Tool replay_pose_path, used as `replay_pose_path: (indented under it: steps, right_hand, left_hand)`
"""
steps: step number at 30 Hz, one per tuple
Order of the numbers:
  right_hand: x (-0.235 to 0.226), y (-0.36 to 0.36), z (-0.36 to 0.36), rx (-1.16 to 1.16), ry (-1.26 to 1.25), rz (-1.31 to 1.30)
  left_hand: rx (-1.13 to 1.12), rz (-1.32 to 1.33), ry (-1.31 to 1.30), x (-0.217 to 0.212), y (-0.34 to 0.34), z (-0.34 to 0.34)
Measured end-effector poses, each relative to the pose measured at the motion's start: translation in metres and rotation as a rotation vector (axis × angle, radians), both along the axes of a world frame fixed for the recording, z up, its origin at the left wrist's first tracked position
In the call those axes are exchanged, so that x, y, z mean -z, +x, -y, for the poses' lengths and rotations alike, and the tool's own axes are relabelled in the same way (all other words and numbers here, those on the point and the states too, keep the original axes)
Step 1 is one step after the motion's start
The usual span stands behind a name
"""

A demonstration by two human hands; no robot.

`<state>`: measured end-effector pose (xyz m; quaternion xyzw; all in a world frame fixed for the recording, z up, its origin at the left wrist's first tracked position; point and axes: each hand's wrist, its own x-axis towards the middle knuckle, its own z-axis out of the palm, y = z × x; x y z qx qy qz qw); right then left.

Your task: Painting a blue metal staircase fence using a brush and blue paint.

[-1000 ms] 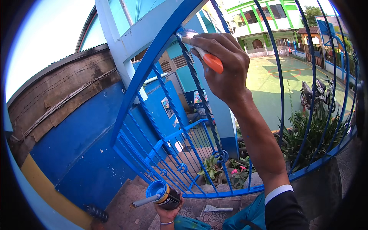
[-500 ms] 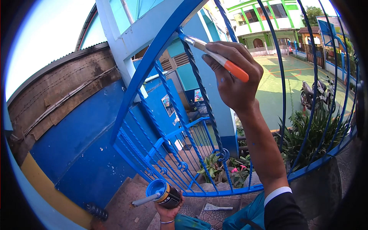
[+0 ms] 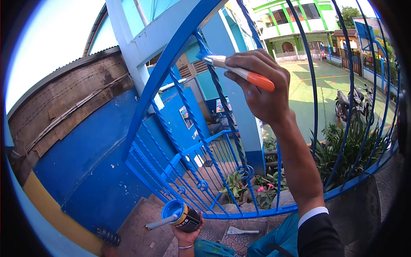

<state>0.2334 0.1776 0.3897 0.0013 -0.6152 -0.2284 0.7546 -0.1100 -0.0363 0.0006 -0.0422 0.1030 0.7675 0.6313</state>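
Note:
My right hand [image 3: 264, 88] is closed around a paintbrush [image 3: 246, 73] with an orange and white handle. Its blue-wetted bristles touch a twisted railing bar [image 3: 217, 81], a short way below the blue top rail [image 3: 165, 64]. Bright blue covers the bar above the bristles, while the stretch below looks darker. Low in the view, my left hand [image 3: 187, 235] grips a paint can [image 3: 188, 220] with a black label and blue paint inside. A grey rod [image 3: 160, 223] sticks out over the can's rim; its other end is hidden in the can.
A pale flat-ended tool [image 3: 242, 231] lies on the patterned floor by my knees. Beyond the curved railing are steps [image 3: 139, 218], plants with pink flowers [image 3: 267, 188] and a parked motorcycle [image 3: 355, 105]. A blue wall [image 3: 98, 162] stands at the left.
The brush has moved down the twisted bar, and more of the bar's top is bright blue. The can in my left hand is nearly where it was.

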Motion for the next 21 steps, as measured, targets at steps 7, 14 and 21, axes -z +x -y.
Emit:
replay_pose_path:
  steps: [7, 14, 21]
  right_hand:
    - [-0.008, 0.007, 0.017, -0.263, -0.144, -0.123]
    - [0.003, -0.002, 0.014, -0.239, -0.172, -0.084]
    - [-0.029, -0.019, 0.012, -0.424, -0.259, -0.246]
  left_hand:
    - [0.034, -0.033, 0.075, -0.011, 0.011, -0.001]
    - [-0.011, -0.025, 0.046, -0.007, 0.004, 0.002]
    - [0.006, 0.003, 0.019, -0.010, 0.006, -0.001]
